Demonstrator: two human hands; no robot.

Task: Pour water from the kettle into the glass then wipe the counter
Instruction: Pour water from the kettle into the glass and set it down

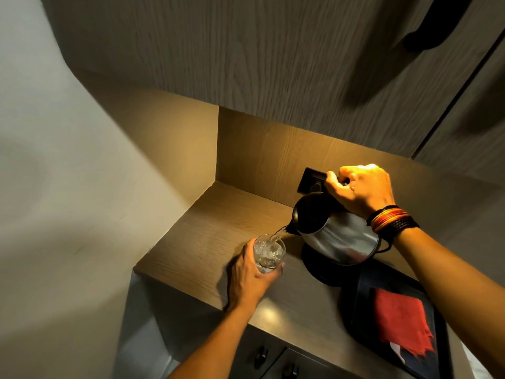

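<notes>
A steel kettle with a black lid is tilted left above its black base, and a thin stream of water runs from its spout into a clear glass. My right hand grips the kettle's handle from above. Around the glass, my left hand is wrapped from the near left side, holding it on or just above the wooden counter. A red cloth lies on a dark tray at the right.
A black wall socket sits on the back panel behind the kettle. Wood-grain cabinet doors hang overhead. A wall closes the counter's left side. Drawer knobs show below the counter's front edge.
</notes>
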